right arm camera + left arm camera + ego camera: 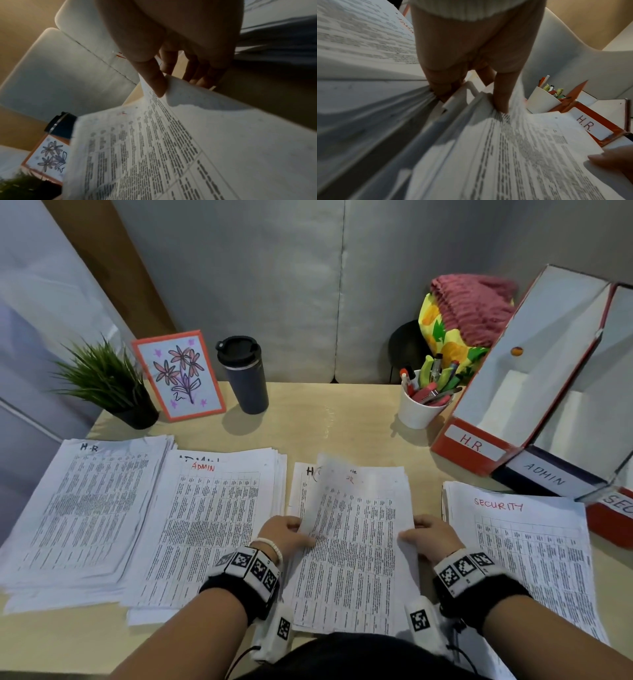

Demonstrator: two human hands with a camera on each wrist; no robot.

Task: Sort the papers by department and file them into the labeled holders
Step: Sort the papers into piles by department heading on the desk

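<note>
Four paper stacks lie across the desk: an H.R pile (89, 508) at left, an ADMIN pile (212, 525), a middle pile (352, 542) and a SECURITY pile (524, 549) at right. My left hand (284, 534) pinches the left edge of the middle pile's top sheet (513, 148), thumb on top. My right hand (428, 537) pinches its right edge (171, 128), which is lifted and curling. The labeled holders stand at far right: red H.R. (472, 445), dark ADMIN (544, 474), and a red one (616, 505) cut off by the frame.
A white pen cup (419, 409) stands beside the H.R. holder. At the back are a dark travel mug (245, 374), a framed flower drawing (180, 374) and a potted plant (109, 381). A colourful cloth bundle (462, 320) sits behind the cup.
</note>
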